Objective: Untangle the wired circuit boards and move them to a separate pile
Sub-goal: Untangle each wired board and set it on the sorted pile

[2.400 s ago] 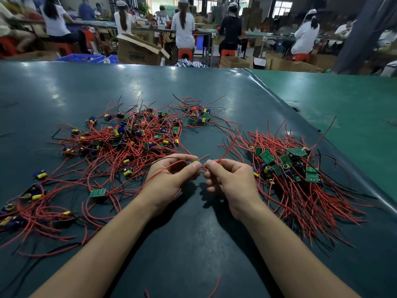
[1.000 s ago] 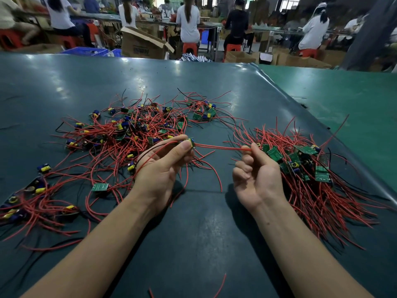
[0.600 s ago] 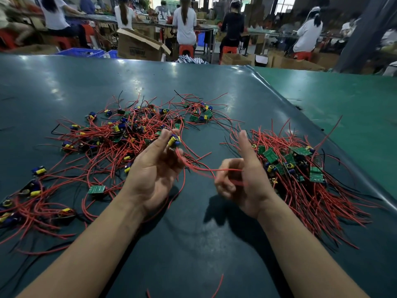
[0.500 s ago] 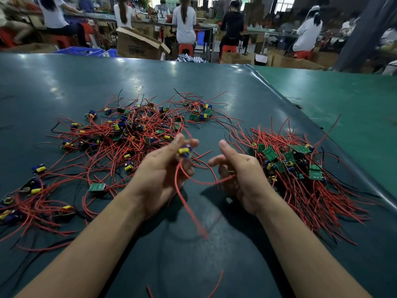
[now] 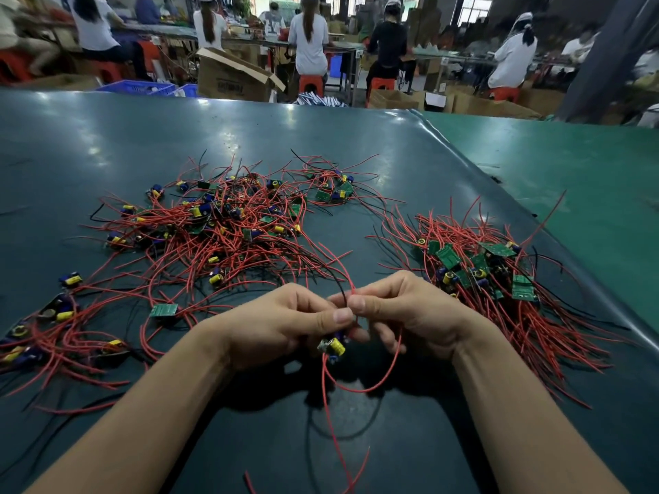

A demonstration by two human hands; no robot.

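The two hands had drawn back together since the moment before, meeting over the dark desk (image 5: 321,130) with the circuit board (image 5: 333,345) now hanging below the left thumb instead of riding on top of the hand. To the left of the hands lay the tangled pile (image 5: 221,229) of red-wired boards, spread wide and trailing to the desk's left edge. The left hand (image 5: 281,326) had its fingers (image 5: 338,315) curled, thumb pressed down, pinching the board's wires just above its yellow capacitor. The red wire (image 5: 330,415) looped beneath the hands and ran toward the near edge. The right hand (image 5: 410,311) pinched the red and black wires between thumb and forefinger, touching the left thumb. To the right of the hands sat the sorted pile (image 5: 492,276), well apart from the tangle.
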